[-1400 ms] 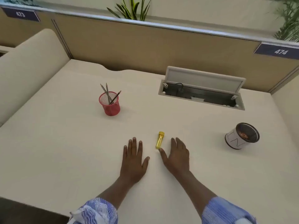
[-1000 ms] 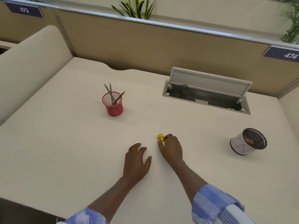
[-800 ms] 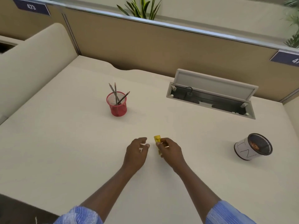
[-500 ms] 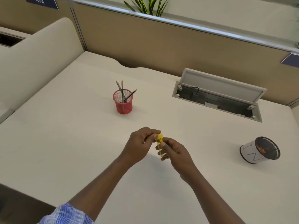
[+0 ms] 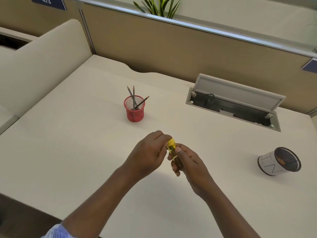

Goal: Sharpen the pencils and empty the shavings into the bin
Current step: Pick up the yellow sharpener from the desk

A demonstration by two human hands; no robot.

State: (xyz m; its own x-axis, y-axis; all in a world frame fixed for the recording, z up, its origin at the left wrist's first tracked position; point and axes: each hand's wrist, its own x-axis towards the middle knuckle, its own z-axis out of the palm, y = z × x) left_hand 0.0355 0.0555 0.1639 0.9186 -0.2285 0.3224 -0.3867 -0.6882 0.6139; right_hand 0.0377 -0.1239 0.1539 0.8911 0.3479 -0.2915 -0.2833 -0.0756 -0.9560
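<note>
Clearly the yellow sharpener (image 5: 173, 150) is a small, light thing: a stiff tube of clear yellow plastic with an opaque yellow cap at its far end, held just above the bench (image 5: 68, 152) between the two hands. The right hand (image 5: 188, 162) is clamped around the tube's lower body, thumb laid along its side, while the left hand (image 5: 151, 152) closes its fingertips on the cap; the hands are together, nearly touching. Smooth plastic like this is likely slippery and may crack if squeezed hard, so a firm hold low on the barrel with a lighter pinch at the cap looks sensible. The tube shows dark through its wall, though whether that is shavings or the fingers behind it I cannot tell. Well apart, toward the back of the bench, a red mesh cup (image 5: 134, 109) stands upright with three pencils (image 5: 133, 98) leaning in it, points up; they are thin, rigid and easily snapped at the tip, best taken by the shaft. Off to the right a small bin (image 5: 277, 163) with a white wrap lies tilted, its dark mouth facing this way, with something brownish inside.
</note>
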